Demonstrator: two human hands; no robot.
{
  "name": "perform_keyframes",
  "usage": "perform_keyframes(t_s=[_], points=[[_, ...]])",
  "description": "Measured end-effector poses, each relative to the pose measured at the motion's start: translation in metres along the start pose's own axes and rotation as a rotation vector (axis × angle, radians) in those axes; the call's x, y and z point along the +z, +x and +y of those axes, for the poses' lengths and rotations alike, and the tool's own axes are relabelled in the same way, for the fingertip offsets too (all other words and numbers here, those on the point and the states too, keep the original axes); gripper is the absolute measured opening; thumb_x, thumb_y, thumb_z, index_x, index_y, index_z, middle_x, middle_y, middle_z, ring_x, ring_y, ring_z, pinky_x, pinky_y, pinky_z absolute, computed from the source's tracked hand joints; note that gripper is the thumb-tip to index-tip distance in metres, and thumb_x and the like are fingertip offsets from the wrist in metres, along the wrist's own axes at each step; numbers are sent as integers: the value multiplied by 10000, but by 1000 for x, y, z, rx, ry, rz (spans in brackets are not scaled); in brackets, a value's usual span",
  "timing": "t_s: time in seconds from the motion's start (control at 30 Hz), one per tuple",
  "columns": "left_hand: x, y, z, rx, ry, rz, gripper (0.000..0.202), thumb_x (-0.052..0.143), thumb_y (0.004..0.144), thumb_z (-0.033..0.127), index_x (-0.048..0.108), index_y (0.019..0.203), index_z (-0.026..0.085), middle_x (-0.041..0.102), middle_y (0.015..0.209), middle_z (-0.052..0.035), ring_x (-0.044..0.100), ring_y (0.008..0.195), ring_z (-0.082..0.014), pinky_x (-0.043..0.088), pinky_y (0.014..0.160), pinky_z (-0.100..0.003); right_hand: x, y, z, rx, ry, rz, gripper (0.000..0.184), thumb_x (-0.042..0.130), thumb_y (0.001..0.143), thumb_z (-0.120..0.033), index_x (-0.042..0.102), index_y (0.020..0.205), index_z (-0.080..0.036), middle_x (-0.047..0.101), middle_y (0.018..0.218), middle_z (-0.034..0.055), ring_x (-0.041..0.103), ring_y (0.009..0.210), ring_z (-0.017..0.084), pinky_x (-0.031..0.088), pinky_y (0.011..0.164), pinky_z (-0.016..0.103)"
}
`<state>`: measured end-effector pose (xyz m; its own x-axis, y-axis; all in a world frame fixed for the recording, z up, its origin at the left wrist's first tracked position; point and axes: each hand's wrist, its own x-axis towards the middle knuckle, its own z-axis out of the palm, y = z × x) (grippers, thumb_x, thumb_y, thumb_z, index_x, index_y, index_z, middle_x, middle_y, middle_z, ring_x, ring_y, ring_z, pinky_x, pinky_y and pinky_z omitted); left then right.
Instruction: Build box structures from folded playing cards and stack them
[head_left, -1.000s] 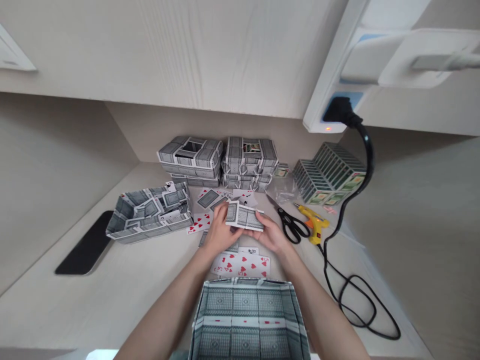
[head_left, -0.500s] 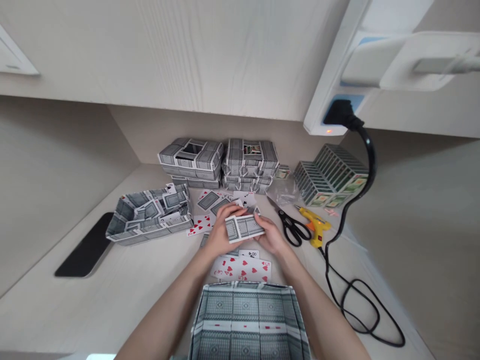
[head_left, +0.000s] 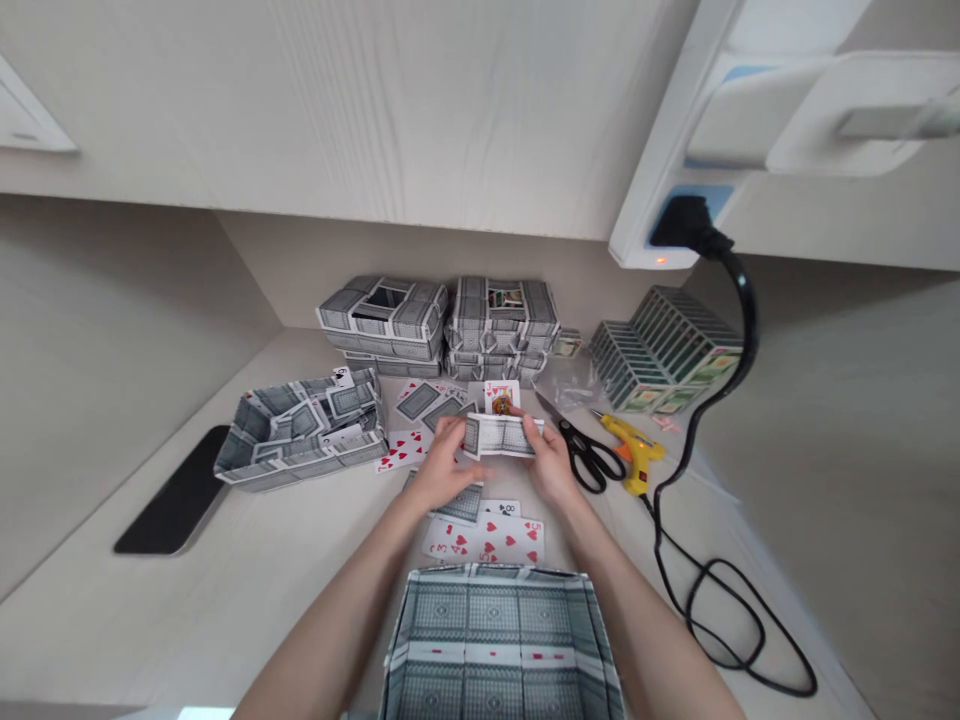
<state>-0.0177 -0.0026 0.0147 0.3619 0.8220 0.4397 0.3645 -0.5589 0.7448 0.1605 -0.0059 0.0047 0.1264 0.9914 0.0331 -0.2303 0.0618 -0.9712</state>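
**Cut off and covered around the desk**

The grey-patterned card-paper box [head_left: 501, 640] was cut off by the bottom edge, its near side out of view. The left hand [head_left: 442, 462] covered part of a grey-backed playing card [head_left: 457, 505] lying beneath it. The printing on the green-and-white packs [head_left: 664, 360] stacked at right was too small to read.
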Motion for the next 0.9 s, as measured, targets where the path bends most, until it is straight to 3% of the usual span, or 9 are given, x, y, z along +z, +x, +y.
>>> perform_keyframes(t_s=[0.17,0.27,0.33,0.43,0.53,0.63,0.9], points=[[7,2,-4,-213,-248,77,416,402,822,526,582,875,154,569,849,-49,509,855,-192,405,810,-326,1,-2,-2,-11,-63,-6,448,633,700,-476,656,1023,-166,704,935,63,635,865,246,467,825,405],[10,6,-6,-382,-370,82,361,425,821,494,556,783,160,578,711,-8,530,682,-154,427,665,-274,3,-3,-5,-32,-117,-4,428,667,675,-439,660,998,-159,701,933,69,628,868,239,466,822,391],[9,8,-9,-426,-401,124,351,464,797,500,537,730,163,561,609,13,513,580,-136,414,588,-252,2,-2,-4,-62,-132,27,389,648,692,-440,663,957,-157,695,917,68,622,848,223,475,794,369],[4,11,-17,-457,-434,290,377,464,788,527,518,686,169,523,506,28,486,480,-120,390,514,-234,-1,1,-1,-137,-130,191,337,665,683,-410,629,914,-167,674,867,46,609,767,180,492,707,313],[-2,12,-25,-514,-443,470,402,484,762,565,499,666,175,454,439,52,406,390,-94,325,423,-211,-2,3,1,-167,-66,330,454,741,611,-340,538,992,-199,644,851,17,588,676,145,496,566,258],[-6,13,-29,-546,-471,560,425,502,736,593,483,650,177,405,431,65,342,367,-73,269,384,-196,-1,2,-1,-93,6,295,438,734,614,-364,518,957,-198,633,837,19,570,595,133,487,443,242],[-4,14,-22,-561,-535,556,417,513,732,583,507,700,168,439,541,48,362,445,-71,285,403,-181,1,0,-2,-8,-11,138,379,690,641,-433,522,892,-204,650,801,14,610,509,158,456,337,246]])
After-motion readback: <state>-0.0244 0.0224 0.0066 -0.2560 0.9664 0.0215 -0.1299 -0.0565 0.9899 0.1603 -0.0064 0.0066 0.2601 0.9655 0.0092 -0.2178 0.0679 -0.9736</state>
